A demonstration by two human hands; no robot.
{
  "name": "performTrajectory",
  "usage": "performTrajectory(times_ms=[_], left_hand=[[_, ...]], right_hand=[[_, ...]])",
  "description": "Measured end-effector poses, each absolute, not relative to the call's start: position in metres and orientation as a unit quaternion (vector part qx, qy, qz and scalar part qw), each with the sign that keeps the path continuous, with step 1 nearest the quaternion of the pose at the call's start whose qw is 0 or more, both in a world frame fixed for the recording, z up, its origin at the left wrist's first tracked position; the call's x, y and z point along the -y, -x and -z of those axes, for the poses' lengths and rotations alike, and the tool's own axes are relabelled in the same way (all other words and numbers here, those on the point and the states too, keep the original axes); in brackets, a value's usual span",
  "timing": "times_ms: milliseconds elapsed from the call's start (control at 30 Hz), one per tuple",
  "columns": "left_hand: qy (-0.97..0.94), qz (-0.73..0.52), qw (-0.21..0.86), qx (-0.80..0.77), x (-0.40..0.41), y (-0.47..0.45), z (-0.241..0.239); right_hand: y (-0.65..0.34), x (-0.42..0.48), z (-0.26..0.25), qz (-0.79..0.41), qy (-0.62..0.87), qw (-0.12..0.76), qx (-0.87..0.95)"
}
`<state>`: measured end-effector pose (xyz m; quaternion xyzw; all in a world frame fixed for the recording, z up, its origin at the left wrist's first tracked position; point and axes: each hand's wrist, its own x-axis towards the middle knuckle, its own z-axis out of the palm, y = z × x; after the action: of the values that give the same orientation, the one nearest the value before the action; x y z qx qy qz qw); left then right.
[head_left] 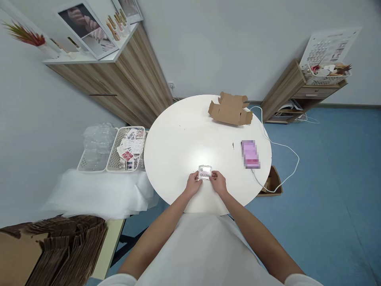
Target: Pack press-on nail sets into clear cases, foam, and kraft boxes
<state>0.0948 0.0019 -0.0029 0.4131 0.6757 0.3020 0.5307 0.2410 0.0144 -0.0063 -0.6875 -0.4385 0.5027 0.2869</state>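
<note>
Near the front of the round white table (169,159), a small clear plastic case (205,172) is held between my two hands. Small pinkish, nail-like pieces and a printed card show through it. My left hand (193,184) pinches its left edge with thumb and fingers. On the opposite edge, my right hand (218,182) grips in the same way. An unfolded brown cardboard box (231,110) lies at the table's back right. To the right of the case is a phone with a blurred pink screen (250,154).
A white cable (279,143) runs from the phone over the table's right edge. Left of the table stand a white basket of printed cards (111,159), white sheets (98,194) and stacked flat cardboard (71,246). An open carton (275,186) sits on the floor at right.
</note>
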Motion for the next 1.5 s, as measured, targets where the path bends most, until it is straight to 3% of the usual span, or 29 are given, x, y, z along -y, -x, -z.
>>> performTrajectory(times_ms=[267, 467, 867, 1133, 1500], left_hand=[[-0.410, -0.314, 0.509, -0.689, 0.002, -0.099, 0.004], [-0.403, -0.329, 0.492, -0.698, -0.001, -0.087, 0.002], [-0.387, -0.374, 0.347, -0.768, -0.014, 0.041, -0.004], [-0.357, -0.375, 0.374, -0.769, -0.026, 0.114, 0.006], [-0.402, -0.352, 0.405, -0.742, -0.023, 0.127, 0.013]], right_hand=[[-0.243, -0.019, 0.006, -0.449, 0.701, 0.217, 0.510], [-0.224, -0.026, 0.002, -0.473, 0.677, 0.245, 0.508], [-0.083, -0.066, -0.004, -0.525, 0.579, 0.245, 0.573], [-0.005, -0.074, 0.004, -0.510, 0.592, 0.215, 0.586], [0.009, -0.064, 0.004, -0.470, 0.638, 0.206, 0.575]])
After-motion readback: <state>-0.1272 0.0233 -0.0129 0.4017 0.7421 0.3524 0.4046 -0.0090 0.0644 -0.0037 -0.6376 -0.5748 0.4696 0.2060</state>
